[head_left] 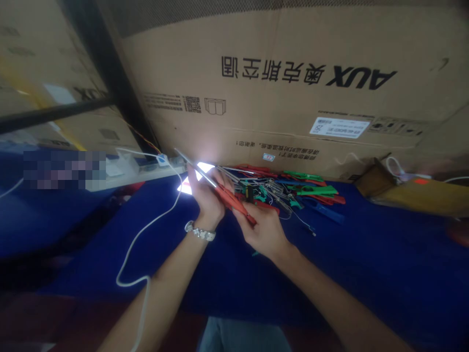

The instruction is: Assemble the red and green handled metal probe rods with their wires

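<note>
Both hands hold one long tool with a red plastic handle [234, 201] and a thin metal shaft pointing up and left; its exact kind is unclear. My left hand [211, 195], with a watch or bracelet [200, 231] on the wrist, is closed around the front of the handle near the shaft. At the handle's rear, the fingers of my right hand [266, 227] grip it. Just beyond them lies a pile of similar red, green and blue plastic parts [313, 189], with thin wires and metal pieces. A bright lit lamp [196, 178] glows behind my left hand.
A large cardboard box [271, 102] walls off the back of the blue table cover [227, 278]. A white cable [126, 256] runs over my left forearm from a power strip [157, 167]. An open brown carton [377, 178] stands at the right.
</note>
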A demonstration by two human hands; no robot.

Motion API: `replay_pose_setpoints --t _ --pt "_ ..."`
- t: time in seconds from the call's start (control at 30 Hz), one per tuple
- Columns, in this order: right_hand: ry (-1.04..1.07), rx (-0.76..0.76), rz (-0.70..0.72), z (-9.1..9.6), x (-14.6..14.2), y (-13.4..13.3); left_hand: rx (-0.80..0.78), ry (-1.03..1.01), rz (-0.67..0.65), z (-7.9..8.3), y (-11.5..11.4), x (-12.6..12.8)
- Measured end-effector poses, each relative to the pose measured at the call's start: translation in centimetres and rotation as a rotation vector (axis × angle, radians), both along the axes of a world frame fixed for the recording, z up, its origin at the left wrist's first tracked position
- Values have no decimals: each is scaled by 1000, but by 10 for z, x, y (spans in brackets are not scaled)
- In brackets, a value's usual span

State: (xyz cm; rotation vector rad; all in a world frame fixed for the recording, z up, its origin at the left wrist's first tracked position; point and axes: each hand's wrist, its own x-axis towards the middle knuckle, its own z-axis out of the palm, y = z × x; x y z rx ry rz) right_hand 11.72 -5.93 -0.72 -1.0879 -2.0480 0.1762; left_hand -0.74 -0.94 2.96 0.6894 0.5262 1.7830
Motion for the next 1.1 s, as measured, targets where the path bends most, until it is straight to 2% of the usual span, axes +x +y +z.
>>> replay_pose_setpoints --t 0.13,0.3,0.43,0.57,0.67,0.73,0.83,1.1 --pt "-28 8 20 0 -2 -4 -67 -45 12 0 2 -4" --pt "-126 -10 -38 1 -8 -5 -82 10 39 2 0 -3" --pt "-119 16 -62 0 -9 0 -19 144 1 -1 -1 2" --pt "31 46 -107 1 -1 6 98 296 -28 -8 1 -1" --pt "123 47 -152 5 6 6 180 508 -171 -15 2 -10" --pt "195 3 -151 6 9 5 173 626 -329 -19 3 -16" --pt "316 -97 -104 6 10 1 135 629 -431 -22 5 -21" --pt "492 -304 -30 9 5 -1 43 499 -408 -23 1 -8"
